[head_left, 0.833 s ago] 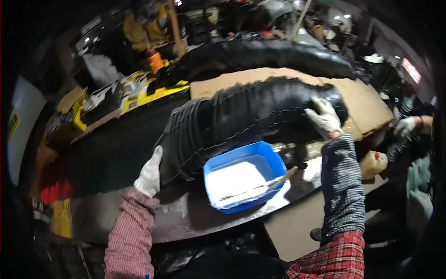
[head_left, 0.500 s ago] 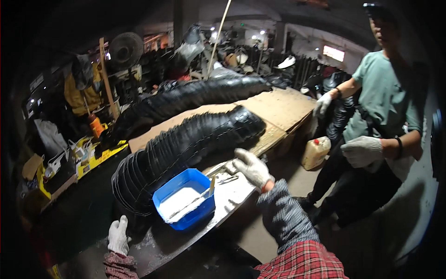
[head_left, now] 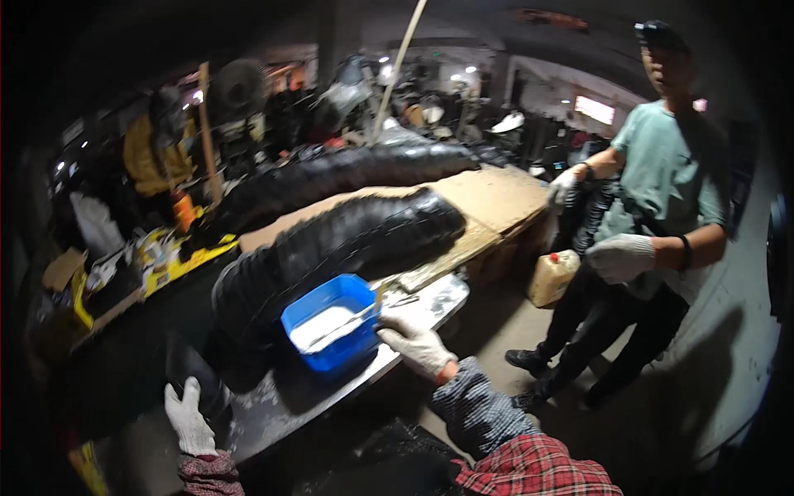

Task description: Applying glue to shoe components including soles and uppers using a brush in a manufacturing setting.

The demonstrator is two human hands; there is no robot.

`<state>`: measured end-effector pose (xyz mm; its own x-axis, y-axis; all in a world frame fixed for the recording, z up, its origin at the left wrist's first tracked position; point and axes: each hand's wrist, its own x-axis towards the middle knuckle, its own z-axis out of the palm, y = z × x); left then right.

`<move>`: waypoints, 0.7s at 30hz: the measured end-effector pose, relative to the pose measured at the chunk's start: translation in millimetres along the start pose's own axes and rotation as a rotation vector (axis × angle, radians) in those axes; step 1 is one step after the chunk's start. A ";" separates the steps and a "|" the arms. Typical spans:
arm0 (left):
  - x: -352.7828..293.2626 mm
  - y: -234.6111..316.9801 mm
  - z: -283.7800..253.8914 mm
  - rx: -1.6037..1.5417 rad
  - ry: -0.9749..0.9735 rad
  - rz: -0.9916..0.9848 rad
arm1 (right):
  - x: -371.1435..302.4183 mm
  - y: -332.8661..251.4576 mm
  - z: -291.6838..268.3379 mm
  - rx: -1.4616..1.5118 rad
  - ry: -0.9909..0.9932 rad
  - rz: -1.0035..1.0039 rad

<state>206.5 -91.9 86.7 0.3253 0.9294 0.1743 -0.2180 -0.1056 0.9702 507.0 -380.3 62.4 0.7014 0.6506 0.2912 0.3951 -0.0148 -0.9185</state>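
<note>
Resting my right hand (head_left: 415, 341), fingers curled, against the blue tub (head_left: 331, 324) just to its left; left hand (head_left: 187, 417) lies well apart, released.

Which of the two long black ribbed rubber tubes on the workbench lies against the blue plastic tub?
The nearer black ribbed rubber tube, lying directly behind the blue plastic tub; the farther tube lies across the brown board, apart from it.
</note>
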 end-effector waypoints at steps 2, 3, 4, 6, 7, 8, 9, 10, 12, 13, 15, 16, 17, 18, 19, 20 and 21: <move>-6.3 21.1 -24.6 0.252 0.124 0.217 | -1.1 -0.4 -2.4 -0.071 0.065 0.017; -12.5 37.0 -35.6 0.313 0.084 0.252 | -2.9 -9.9 -2.9 -0.002 0.114 0.144; -18.6 50.7 -45.3 0.372 0.031 0.286 | -1.2 1.4 -7.2 0.188 0.192 0.195; -39.6 82.4 -54.4 0.809 -0.008 0.281 | 8.6 14.7 -19.9 0.256 0.247 0.181; -51.2 97.2 -48.6 0.940 -0.038 0.218 | 13.7 14.6 -18.2 0.266 0.299 0.208; -58.8 98.1 -53.6 1.057 -0.082 0.182 | 19.4 7.3 -12.7 0.256 0.281 0.163; -60.7 89.5 -65.4 1.186 -0.180 0.147 | 28.1 10.1 -8.3 0.212 0.251 0.183; -59.3 71.6 -71.4 1.299 -0.300 0.113 | 32.5 6.2 -5.6 0.177 0.250 0.201; -57.2 30.8 -99.1 1.323 -0.390 0.162 | 50.0 2.6 -1.4 -0.040 0.239 0.217; -57.3 29.1 -95.1 1.181 -0.324 0.172 | 58.5 11.4 -12.8 -0.156 0.250 0.163; -48.9 32.0 -96.4 0.810 -0.212 0.223 | 70.4 2.8 -15.9 -0.406 0.216 0.206; -43.8 31.0 -101.5 0.683 -0.128 0.193 | 72.9 -14.5 -11.8 -0.525 0.189 0.240; -38.0 31.7 -102.3 0.738 -0.013 0.336 | 74.8 -31.5 -5.5 -0.629 0.146 0.244; -30.6 35.3 -107.2 0.909 -0.029 0.414 | 76.4 -43.3 -2.5 -0.740 0.116 0.245; -25.9 35.3 -106.5 0.994 -0.016 0.344 | 78.3 -43.8 -0.6 -0.789 0.069 0.210; -22.8 34.3 -103.9 1.080 -0.006 0.270 | 82.1 -42.2 2.5 -0.707 0.011 0.192; -19.2 33.5 -98.3 1.149 -0.071 0.126 | 79.8 -46.6 0.2 -0.709 0.040 0.172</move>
<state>102.5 -78.6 99.3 0.4195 0.8714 0.2543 0.7004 -0.4890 0.5199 544.4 -327.6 128.4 0.8037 0.5670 0.1804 0.5572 -0.6109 -0.5624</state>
